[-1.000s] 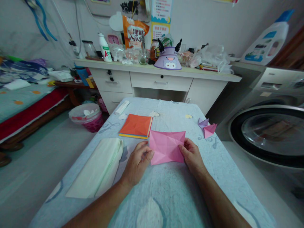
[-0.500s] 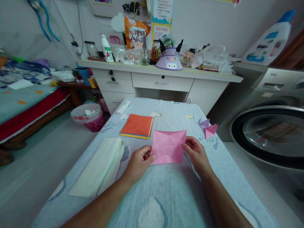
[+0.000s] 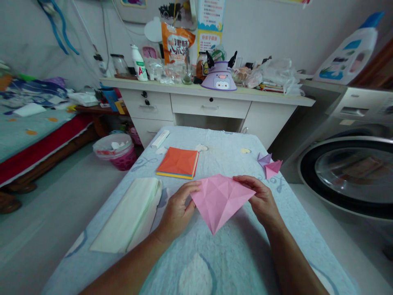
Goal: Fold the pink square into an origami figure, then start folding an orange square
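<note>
A creased pink paper square (image 3: 220,200) sits turned to a diamond over the light blue table cover (image 3: 221,254), one corner pointing at me. My left hand (image 3: 177,211) pinches its left corner with closed fingers. My right hand (image 3: 263,201) holds the right corner, fingers curled over the top edge. Just beyond the paper lies a stack of coloured sheets with an orange one on top (image 3: 179,162). Two small folded pieces, pink and purple (image 3: 270,166), rest to the right of the stack.
A folded cream cloth (image 3: 130,213) lies left of my left hand. A white tube (image 3: 159,139) sits at the table's far left. Behind stand a cluttered white desk (image 3: 211,102), a pink bin (image 3: 115,150), a bed (image 3: 27,135) and a washing machine (image 3: 350,164).
Both hands have turned the pink paper from lying square to standing as a diamond, its lower corner now pointing towards me. The right hand moved up onto the paper's top right edge.
</note>
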{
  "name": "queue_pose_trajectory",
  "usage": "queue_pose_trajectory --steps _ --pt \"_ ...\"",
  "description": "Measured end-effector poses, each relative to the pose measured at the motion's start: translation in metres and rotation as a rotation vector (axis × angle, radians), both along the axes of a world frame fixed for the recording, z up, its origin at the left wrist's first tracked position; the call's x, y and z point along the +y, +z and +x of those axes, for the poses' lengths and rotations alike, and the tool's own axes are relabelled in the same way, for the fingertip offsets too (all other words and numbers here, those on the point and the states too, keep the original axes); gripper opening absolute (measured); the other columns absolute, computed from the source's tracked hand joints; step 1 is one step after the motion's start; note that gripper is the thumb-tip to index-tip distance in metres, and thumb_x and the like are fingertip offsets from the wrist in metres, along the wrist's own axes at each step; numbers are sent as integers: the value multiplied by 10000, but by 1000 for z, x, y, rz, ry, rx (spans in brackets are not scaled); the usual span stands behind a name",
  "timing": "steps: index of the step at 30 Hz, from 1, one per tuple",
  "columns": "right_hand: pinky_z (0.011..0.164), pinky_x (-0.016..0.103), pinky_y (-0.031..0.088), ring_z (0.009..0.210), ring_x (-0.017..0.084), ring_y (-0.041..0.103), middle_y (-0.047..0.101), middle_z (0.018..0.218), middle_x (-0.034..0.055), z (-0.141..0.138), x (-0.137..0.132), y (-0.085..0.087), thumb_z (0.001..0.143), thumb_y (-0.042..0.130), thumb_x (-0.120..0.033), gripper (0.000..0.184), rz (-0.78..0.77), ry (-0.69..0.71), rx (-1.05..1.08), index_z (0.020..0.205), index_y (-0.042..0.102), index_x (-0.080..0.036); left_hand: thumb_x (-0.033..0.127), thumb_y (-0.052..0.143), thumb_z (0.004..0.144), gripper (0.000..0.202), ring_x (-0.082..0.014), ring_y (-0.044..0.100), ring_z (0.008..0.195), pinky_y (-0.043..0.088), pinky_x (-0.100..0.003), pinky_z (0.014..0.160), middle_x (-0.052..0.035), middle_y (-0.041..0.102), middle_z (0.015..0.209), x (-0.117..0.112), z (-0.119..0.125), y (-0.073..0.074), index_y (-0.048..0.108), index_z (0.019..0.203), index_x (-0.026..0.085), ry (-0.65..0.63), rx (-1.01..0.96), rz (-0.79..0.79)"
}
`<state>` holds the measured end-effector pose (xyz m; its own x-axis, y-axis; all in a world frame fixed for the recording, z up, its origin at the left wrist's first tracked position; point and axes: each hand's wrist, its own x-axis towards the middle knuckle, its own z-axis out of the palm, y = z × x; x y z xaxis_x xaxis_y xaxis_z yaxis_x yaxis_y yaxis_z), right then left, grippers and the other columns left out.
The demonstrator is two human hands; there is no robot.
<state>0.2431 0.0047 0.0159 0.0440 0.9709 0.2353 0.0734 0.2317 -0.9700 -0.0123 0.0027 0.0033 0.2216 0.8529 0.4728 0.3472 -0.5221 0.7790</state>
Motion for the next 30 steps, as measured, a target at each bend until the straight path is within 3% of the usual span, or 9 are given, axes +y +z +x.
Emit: queue_pose_trajectory --steps 6,9,12,17,19,21,25,30 --pt "1027 422 439 1192 236 556 608 1260 73 9 0 2 828 658 -318 317 76 118 -196 1141 633 -273 19 502 766 449 -205 540 1172 447 -390 1026 -69 580 1223 -1 3 -3 593 1149 234 50 172 117" --pt "1063 435 394 1258 242 498 562 1300 84 14 2 -1 836 615 -240 285 107 189 -413 1118 646 -265 1 507 738 441 -222 528 1169 448 -408 1019 -78 562 1221 -1 3 -5 627 1099 224 52 249 107" --pt "1062 446 392 1273 246 484 513 1350 91 14 2 -5 803 557 -126 401 88 242 -616 1174 624 -263 -3 515 727 427 -241 498 1195 422 -443 1034 -84 539 1246 0 2 -6 643 1069 220 34 326 88" --pt "1106 507 325 1374 274 348 375 1462 131 10 -3 -15 739 558 -72 760 163 268 -796 1445 354 -264 24 558 723 393 -286 465 1221 210 -609 1111 -77 566 1223 -1 1 -5 633 1046 234 59 468 65" --pt "1113 528 306 1389 279 315 353 1476 132 8 -5 -17 756 562 -85 810 200 260 -812 1484 263 -277 43 580 728 361 -287 462 1214 220 -603 1105 -74 575 1196 0 0 -4 633 1030 234 53 478 83" --pt "1112 512 317 1384 272 326 374 1463 123 6 -7 -16 785 550 -93 772 219 281 -804 1480 275 -284 49 590 732 332 -279 459 1206 277 -567 1092 -76 567 1183 0 0 -4 638 1008 227 36 457 104" --pt "1078 448 383 1318 248 436 456 1408 104 3 -8 -7 822 507 -87 606 181 299 -764 1390 446 -287 7 554 727 351 -267 442 1232 346 -509 1083 -89 537 1205 0 0 -5 628 1006 206 25 392 96" --pt "1071 450 386 1281 247 484 532 1354 91 1 -9 4 868 548 -183 407 171 294 -642 1261 578 -287 -7 545 727 378 -265 437 1261 400 -474 1064 -96 521 1238 -1 -1 -6 615 1038 196 44 350 77"
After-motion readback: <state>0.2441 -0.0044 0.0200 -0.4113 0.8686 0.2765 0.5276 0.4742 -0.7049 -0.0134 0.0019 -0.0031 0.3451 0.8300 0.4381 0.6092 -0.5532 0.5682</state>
